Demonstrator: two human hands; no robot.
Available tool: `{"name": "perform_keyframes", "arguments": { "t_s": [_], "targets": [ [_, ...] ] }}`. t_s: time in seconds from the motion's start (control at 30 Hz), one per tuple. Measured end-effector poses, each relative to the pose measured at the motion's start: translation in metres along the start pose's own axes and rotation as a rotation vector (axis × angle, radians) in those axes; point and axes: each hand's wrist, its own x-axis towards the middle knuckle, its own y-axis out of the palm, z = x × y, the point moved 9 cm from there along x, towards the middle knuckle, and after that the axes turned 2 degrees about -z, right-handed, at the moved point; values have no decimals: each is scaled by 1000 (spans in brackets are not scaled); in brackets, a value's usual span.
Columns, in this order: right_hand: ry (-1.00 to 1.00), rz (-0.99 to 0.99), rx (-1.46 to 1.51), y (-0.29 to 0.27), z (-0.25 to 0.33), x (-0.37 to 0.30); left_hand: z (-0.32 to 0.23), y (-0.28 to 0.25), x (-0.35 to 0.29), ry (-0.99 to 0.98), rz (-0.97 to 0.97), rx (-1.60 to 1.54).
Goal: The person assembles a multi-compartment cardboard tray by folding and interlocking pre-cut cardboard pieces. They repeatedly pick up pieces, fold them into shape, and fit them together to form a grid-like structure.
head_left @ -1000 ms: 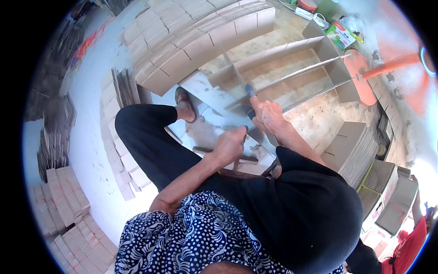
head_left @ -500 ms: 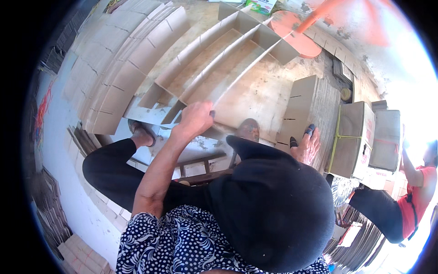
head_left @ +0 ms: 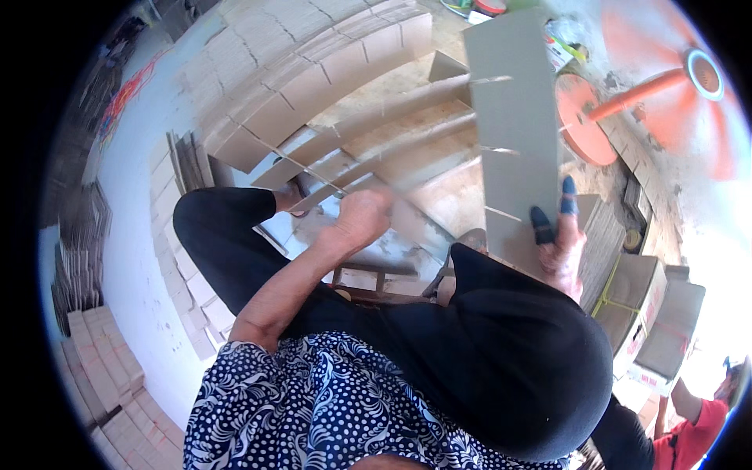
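My right hand (head_left: 562, 254), with dark covers on the thumb and a finger, grips the near end of a slotted cardboard strip (head_left: 517, 125). The strip is raised with its broad face showing, slots along its left edge. It hides the far end of a cardboard divider grid (head_left: 392, 113), long strips standing on edge across a cross strip. At the grid's near corner my left hand (head_left: 364, 219) is closed and slightly blurred. It seems to pinch the grid there, though the pinched edge is smeared. Beside my right hand lies a stack of cardboard strips (head_left: 591, 227).
Slotted cardboard strips (head_left: 313, 66) are piled at the far left. An orange fan (head_left: 638, 94) stands at the far right. Tied cardboard bundles (head_left: 630, 294) sit right of my knee, near a person in a red top (head_left: 697, 431). More stacks (head_left: 102, 352) lie at the left.
My right hand has gone from resting on the stack to lifting a slotted strip up beside the grid. My left hand stays at the grid's near corner. The whole view has shifted.
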Motion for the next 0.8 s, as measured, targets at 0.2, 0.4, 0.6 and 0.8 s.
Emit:
{"name": "perform_keyframes", "arguments": {
  "t_s": [0.2,0.4,0.6,0.8],
  "targets": [
    [-164,352,192,65,43,83,-9,4,-4,12,29,-49],
    [-256,502,238,107,65,105,-8,-6,-6,-35,74,-153],
    [-294,587,156,134,77,111,-5,-3,-9,-10,39,-173],
    [-309,513,201,128,101,106,-2,-4,-8,26,-1,-131]
  ]
}}
